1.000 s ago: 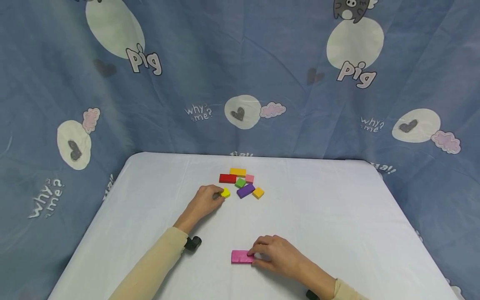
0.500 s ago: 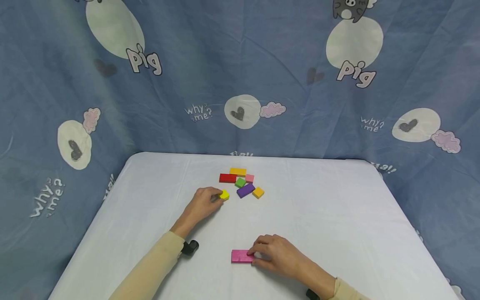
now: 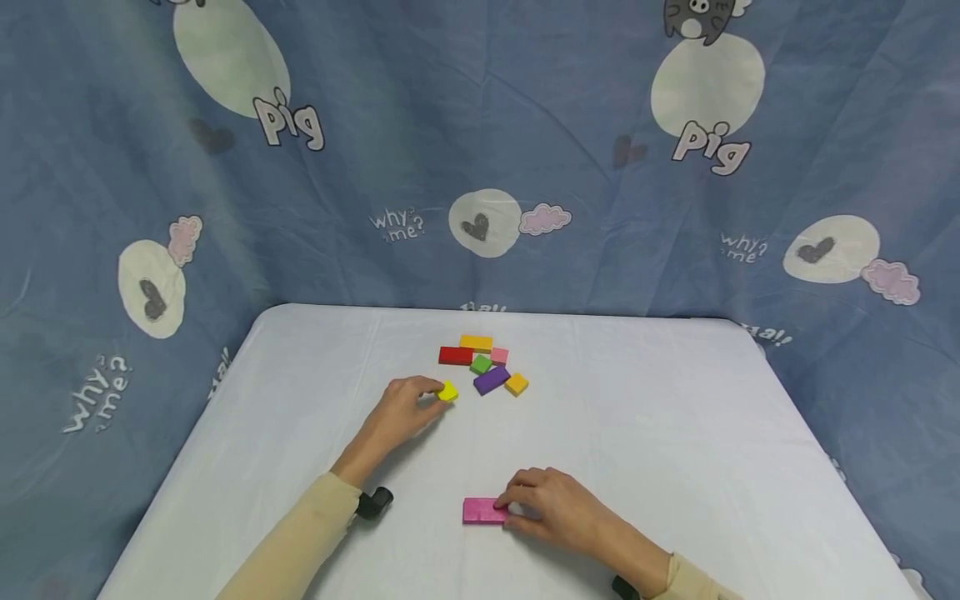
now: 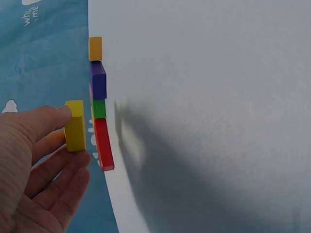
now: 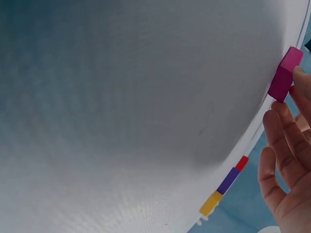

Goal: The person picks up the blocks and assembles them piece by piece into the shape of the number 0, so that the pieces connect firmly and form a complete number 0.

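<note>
Between thumb and fingers, my left hand (image 3: 399,414) pinches a small yellow block (image 3: 448,391). In the left wrist view the yellow block (image 4: 75,127) stands on end in the grip, and a hand-shaped shadow falls on the cloth. Closer to me, a flat magenta block (image 3: 482,511) lies lengthwise on the white table. My right hand (image 3: 557,510) grips its right end, the fingertips covering that part. The right wrist view shows the magenta block (image 5: 284,77) held at the fingertips, at the right edge.
Just beyond my left hand lie a red block (image 3: 455,356), a long orange block (image 3: 476,342), a pink block (image 3: 499,356), a green block (image 3: 481,364), a purple block (image 3: 491,381) and a small orange block (image 3: 517,384). A blue printed curtain (image 3: 570,258) hangs behind the table (image 3: 660,400).
My left hand has drawn slightly back toward me and left with the yellow block, away from the group. The right hand and magenta block stay in place.
</note>
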Available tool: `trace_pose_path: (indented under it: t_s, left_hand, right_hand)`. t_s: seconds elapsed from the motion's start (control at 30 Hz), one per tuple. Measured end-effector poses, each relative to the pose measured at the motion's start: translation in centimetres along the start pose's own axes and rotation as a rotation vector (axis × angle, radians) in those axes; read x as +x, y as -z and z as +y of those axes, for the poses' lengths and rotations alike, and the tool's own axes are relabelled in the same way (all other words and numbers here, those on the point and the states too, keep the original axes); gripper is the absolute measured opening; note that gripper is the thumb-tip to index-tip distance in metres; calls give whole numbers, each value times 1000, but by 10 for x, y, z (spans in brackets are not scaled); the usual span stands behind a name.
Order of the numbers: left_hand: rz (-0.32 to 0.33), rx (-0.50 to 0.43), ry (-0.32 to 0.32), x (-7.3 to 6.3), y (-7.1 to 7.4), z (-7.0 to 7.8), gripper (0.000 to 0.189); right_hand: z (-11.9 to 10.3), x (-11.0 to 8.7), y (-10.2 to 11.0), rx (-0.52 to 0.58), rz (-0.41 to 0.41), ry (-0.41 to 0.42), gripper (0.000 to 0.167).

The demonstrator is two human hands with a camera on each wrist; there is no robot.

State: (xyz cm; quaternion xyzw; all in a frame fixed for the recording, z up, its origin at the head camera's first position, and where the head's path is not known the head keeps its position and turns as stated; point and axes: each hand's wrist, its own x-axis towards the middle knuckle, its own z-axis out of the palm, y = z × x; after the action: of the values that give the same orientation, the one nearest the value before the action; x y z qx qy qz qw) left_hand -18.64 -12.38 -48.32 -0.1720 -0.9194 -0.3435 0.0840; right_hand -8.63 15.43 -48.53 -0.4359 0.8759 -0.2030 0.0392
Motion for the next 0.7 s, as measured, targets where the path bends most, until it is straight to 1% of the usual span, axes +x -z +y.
trace_pose_path:
  t_s: [0.13,0.3,0.53,0.7]
  left_hand:
    - [-14,0,3,-5,3,4,30]
    - [-8,-19,-13,-12,7,9,30]
    - [-29,-52,10,-21,12,19,32]
    - [-32,-58,-2,-26,14,25,32]
  right_hand:
    - [-1,0,0,4,-8,0,21]
    - [-1,0,0,-12,9,2,20]
    - [0,1,0,-6,10,-3,20]
    - [-1,1,-1,-5,6,-10,21]
